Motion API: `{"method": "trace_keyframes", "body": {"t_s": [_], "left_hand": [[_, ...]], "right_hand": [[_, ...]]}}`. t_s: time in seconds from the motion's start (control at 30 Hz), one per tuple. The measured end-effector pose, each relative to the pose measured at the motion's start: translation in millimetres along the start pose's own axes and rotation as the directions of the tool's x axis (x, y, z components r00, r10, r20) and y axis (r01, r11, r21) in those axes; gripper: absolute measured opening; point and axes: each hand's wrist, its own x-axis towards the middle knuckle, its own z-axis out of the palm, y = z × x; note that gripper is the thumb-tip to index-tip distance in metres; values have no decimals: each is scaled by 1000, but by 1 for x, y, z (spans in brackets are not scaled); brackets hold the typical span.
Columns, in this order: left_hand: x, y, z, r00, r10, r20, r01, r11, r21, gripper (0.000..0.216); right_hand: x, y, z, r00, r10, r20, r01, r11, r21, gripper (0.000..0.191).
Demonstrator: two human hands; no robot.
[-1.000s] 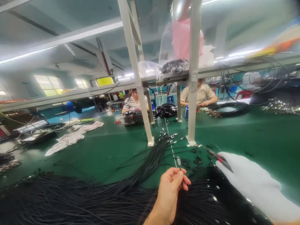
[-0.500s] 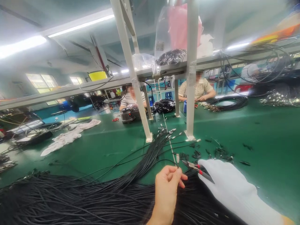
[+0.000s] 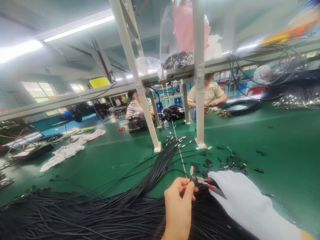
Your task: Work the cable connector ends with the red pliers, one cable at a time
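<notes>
My bare left hand [image 3: 178,203] pinches a thin black cable, its small metal connector end [image 3: 191,169] standing up above my fingertips. My right hand [image 3: 240,200], in a white glove, grips red-handled cutting pliers [image 3: 206,182] whose jaws meet the cable just below the connector. Both hands hover over a thick bundle of black cables [image 3: 87,213] lying across the green table [image 3: 275,140]. More cables fan out toward a white frame post [image 3: 157,148], their metal ends [image 3: 178,140] loose.
Small black cut pieces [image 3: 225,161] litter the table beyond my right hand. White cloth [image 3: 72,148] lies at the left. Two people sit at the far side beside cable coils [image 3: 176,112] and a machine [image 3: 133,123]. A second white post [image 3: 200,143] stands near.
My gloved right hand has moved left with the pliers until their jaws reach the cable under the connector. My left hand stays pinched on the cable. The camera has tilted slightly.
</notes>
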Motion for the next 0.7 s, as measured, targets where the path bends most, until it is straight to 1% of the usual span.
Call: {"method": "trace_keyframes", "body": {"t_s": [0.1, 0.27, 0.37, 0.47, 0.57, 0.63, 0.7], "left_hand": [[-1, 1, -1, 1000, 18, 8, -19, 999, 26, 20], [0, 1, 0, 999, -3, 45, 3, 1000, 10, 20], [3, 1, 0, 997, -17, 75, 20, 999, -33, 21], [5, 3, -1, 993, -35, 112, 44, 996, -73, 25], [5, 3, -2, 991, -44, 125, 57, 994, -97, 25], [4, 2, -2, 992, -39, 120, 50, 995, -92, 24], [1, 0, 0, 995, -12, 95, 17, 999, -48, 22]], "right_hand": [[1, 0, -1, 1000, -17, 3, 17, 999, -35, 25], [5, -1, -12, 986, 36, 161, -32, 999, -28, 21], [6, -2, -18, 973, 66, 221, -66, 998, -4, 22], [5, -2, -21, 970, 81, 231, -85, 996, 7, 23], [4, -2, -23, 965, 93, 246, -103, 994, 27, 23], [4, -3, -25, 957, 110, 267, -127, 991, 46, 23], [4, -5, -26, 955, 119, 270, -141, 988, 62, 23]]}}
